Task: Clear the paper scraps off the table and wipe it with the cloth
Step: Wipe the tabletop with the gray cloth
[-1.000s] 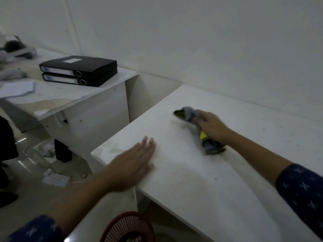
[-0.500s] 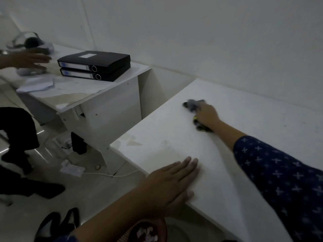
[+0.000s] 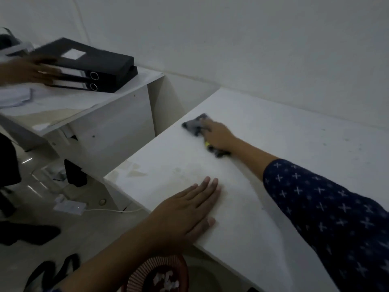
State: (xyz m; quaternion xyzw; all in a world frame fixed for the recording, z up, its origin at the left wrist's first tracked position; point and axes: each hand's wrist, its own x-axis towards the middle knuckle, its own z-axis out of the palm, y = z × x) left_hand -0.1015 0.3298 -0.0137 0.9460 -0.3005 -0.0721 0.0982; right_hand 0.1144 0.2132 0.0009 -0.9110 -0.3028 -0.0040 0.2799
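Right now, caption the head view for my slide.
Right hand holds grey cloth on white table; left hand rests flat.

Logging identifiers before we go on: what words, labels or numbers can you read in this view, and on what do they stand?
No text is legible in this view.
The white label on top of the upper binder: blurred, nothing readable.
The two spine labels on the stacked binders: too blurred to read.
The cloth and the table: no print seen.
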